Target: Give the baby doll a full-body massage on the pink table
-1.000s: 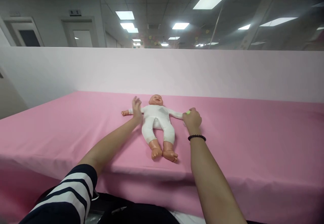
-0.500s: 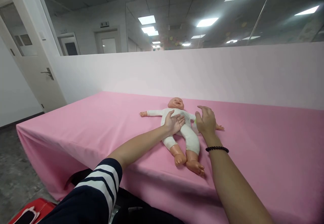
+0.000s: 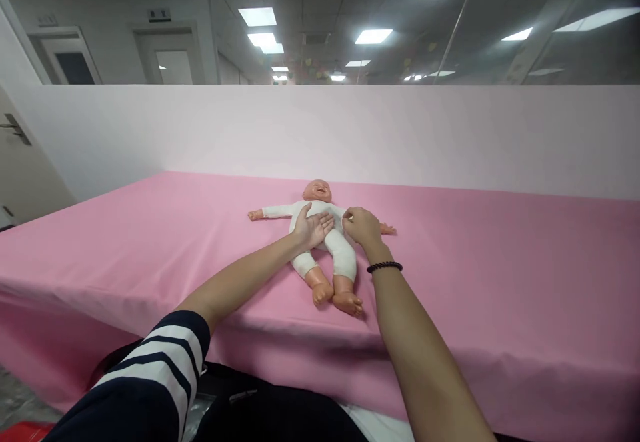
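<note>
A baby doll (image 3: 344,255) in a white suit lies on its back, head away from me and feet towards me. My left hand (image 3: 314,227) is over its belly, palm up, thumb raised and fingers stretched out, with nothing in it. Beside the doll's chest, over its arm on the right, my right hand (image 3: 361,226) is closed with thumb and fingertips together. Whether those fingertips hold the sleeve or some small thing is hidden. A dark beaded bracelet (image 3: 385,267) circles my right wrist.
A pink cloth (image 3: 475,262) covers the table under the doll. Behind it stands a low white wall (image 3: 400,135) with a window (image 3: 320,55) above. At the left is a door handle (image 3: 16,129). A red object (image 3: 25,432) shows at the bottom left.
The view has turned to the right. My right hand has come in closer to the doll's chest and its parted fingers have closed together. My left hand stays open over the belly.
</note>
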Demonstrator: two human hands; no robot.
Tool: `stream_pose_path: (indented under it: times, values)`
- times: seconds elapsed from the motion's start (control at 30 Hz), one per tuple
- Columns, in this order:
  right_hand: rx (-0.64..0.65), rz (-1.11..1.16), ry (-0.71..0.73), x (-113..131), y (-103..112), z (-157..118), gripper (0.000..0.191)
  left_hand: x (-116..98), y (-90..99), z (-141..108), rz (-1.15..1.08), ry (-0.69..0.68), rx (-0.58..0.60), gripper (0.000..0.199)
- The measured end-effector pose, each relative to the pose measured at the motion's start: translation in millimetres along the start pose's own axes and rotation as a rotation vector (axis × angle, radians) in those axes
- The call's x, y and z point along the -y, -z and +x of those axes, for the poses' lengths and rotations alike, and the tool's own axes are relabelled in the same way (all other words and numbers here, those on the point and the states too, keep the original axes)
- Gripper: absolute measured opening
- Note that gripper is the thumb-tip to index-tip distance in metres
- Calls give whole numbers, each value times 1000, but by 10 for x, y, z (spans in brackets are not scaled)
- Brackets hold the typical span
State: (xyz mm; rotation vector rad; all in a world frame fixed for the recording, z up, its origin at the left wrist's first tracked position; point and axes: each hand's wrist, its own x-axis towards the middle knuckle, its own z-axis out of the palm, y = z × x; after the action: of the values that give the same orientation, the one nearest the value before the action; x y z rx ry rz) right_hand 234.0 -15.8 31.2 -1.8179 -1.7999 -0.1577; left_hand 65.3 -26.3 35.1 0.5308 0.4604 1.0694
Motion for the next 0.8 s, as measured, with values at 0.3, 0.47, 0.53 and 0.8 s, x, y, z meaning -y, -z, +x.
stream_pose_path:
  times: [0.3,0.47,0.53,0.8]
  values:
    - [-387,11,-185,-190,-1,-11,45,21,32,68,87,-94,36,45]
    - [-347,392,127,101,-93,-4,34,-165,149,179,512,-590,34,23]
    - [-152,530,174,254,-175,-24,30,-260,275,218,728,-783,-14,27]
    - [195,676,343,313,-377,-50,33,-370,711,324,1332,-740,297,32]
